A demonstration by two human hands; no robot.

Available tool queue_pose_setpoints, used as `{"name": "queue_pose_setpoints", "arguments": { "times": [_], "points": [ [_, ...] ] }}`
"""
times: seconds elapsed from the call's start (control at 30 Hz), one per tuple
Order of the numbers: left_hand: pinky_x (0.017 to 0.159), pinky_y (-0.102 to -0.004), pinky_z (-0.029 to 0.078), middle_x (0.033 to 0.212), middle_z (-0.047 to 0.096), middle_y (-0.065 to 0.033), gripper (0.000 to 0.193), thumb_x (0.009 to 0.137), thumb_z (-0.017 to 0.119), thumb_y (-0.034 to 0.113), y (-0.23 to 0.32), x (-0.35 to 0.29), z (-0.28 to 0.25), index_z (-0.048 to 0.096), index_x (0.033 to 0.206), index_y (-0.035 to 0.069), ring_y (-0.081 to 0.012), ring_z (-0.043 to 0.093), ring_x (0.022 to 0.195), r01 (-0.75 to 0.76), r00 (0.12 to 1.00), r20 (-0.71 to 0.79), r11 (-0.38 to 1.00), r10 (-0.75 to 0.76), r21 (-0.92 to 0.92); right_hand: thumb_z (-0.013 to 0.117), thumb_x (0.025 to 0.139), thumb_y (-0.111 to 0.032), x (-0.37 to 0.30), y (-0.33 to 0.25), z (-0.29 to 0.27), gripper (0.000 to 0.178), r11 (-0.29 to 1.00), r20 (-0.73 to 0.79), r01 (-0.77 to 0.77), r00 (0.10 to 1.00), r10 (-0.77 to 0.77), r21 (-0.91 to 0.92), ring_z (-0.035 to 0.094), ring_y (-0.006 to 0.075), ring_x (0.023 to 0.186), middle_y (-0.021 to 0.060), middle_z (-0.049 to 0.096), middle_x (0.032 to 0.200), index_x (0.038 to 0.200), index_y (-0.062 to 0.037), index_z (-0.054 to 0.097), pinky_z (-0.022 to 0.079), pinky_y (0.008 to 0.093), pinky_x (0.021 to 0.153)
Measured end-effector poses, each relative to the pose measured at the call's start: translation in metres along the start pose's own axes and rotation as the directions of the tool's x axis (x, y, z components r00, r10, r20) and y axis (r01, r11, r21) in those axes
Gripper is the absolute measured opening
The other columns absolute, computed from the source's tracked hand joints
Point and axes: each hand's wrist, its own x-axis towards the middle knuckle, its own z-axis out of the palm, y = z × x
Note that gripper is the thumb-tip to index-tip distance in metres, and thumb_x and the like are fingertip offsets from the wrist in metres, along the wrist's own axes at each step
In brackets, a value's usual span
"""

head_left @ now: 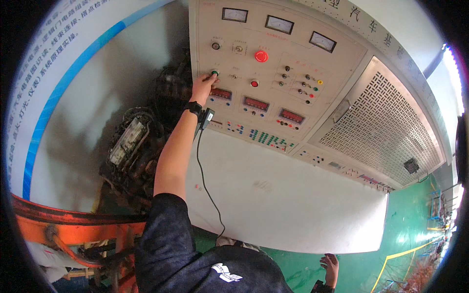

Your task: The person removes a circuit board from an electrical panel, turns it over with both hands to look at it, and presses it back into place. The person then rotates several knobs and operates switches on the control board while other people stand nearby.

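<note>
Here, a small green push button (214, 73) sits near the left edge of a cream control panel (273, 53), in the second row of controls, and my left hand (202, 88) is stretched up to it with the fingers drawn together, one fingertip pressed against the button. Around that wrist I wear a black band (194, 107), and a small black device (207, 117) hangs just beside it, with a thin black cable (205, 180) running down along the white lower face of the cabinet toward my body. To the right of the button are a small red button (254, 83) and, higher up, a larger red mushroom button (261, 56). Below my hand is a row of three red digital displays (256, 103), and along the top of the panel are three needle meters (279, 24). Further right, a perforated metal grille (386, 127) covers the slanted part of the cabinet. Left of my arm, dark, greasy engine parts (134, 151) sit on an orange frame (73, 224). My right hand (330, 267) hangs low near the green floor (410, 224), well apart from the panel, its fingers loosely curled and holding nothing.
</note>
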Motion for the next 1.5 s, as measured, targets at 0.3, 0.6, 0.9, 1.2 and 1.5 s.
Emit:
{"name": "queue_pose_setpoints", "arguments": {
  "times": [0.3, 0.6, 0.9, 1.2, 1.5],
  "points": [
    [0.054, -0.0228, 0.039, 0.083, 0.069, 0.0000, 0.027, 0.086, 0.066, 0.031, 0.022, -0.003, -0.003, 0.068, 0.094, 0.006, -0.0078, 0.057, 0.065, 0.095, 0.995, -0.005, 0.995, -0.095, 0.003, 0.056, 0.091, -0.021, 0.007, -0.005, 0.032, 0.019, 0.999, 0.066, 0.006, 0.998, -0.004, -0.039, 0.062, 0.0143, 0.077, 0.0056, 0.065, 0.086, 0.103, -0.0070, 0.060, 0.048, 0.0266, 0.065],
    [0.059, -0.0256, 0.044, 0.084, 0.067, -0.0036, 0.028, 0.086, 0.066, 0.029, 0.016, -0.011, 0.003, 0.067, 0.093, 0.002, -0.0117, 0.058, 0.065, 0.079, 0.997, -0.027, 0.996, -0.078, 0.036, 0.056, 0.091, -0.021, 0.014, -0.011, 0.044, 0.020, 0.993, 0.136, 0.058, 0.990, -0.043, -0.107, 0.063, 0.0147, 0.080, 0.0048, 0.065, 0.088, 0.104, -0.0071, 0.060, 0.048, 0.0279, 0.070],
    [0.062, -0.0297, 0.045, 0.078, 0.066, -0.0049, 0.039, 0.087, 0.063, 0.038, 0.014, -0.060, 0.072, 0.065, 0.086, -0.001, -0.0144, 0.059, 0.067, -0.080, 0.963, 0.269, 0.981, 0.031, 0.175, 0.056, 0.090, -0.020, 0.016, 0.009, 0.037, 0.021, 0.993, 0.156, 0.028, 0.988, -0.011, -0.111, 0.063, 0.0158, 0.082, 0.0060, 0.065, 0.092, 0.106, -0.0074, 0.059, 0.049, 0.0296, 0.072],
    [0.056, -0.0262, 0.046, 0.073, 0.067, -0.0036, 0.035, 0.092, 0.057, 0.034, 0.011, -0.045, 0.117, 0.067, 0.083, 0.001, -0.0111, 0.060, 0.061, -0.070, 0.985, 0.162, 0.996, 0.062, 0.046, 0.056, 0.090, -0.022, 0.016, -0.006, 0.032, 0.023, 0.992, 0.108, 0.067, 0.993, -0.055, -0.111, 0.062, 0.0153, 0.085, 0.0059, 0.065, 0.094, 0.108, -0.0075, 0.059, 0.049, 0.0300, 0.074],
    [0.054, -0.0272, 0.046, 0.069, 0.066, -0.0058, 0.030, 0.088, 0.063, 0.028, 0.004, -0.039, 0.122, 0.066, 0.081, -0.001, -0.0119, 0.060, 0.057, -0.044, 0.998, 0.056, 0.998, 0.042, 0.035, 0.058, 0.090, -0.026, 0.022, 0.002, 0.046, 0.027, 0.990, 0.176, 0.064, 0.984, -0.041, -0.126, 0.062, 0.0153, 0.085, 0.0049, 0.065, 0.093, 0.109, -0.0073, 0.058, 0.048, 0.0297, 0.073]
  ]
}}
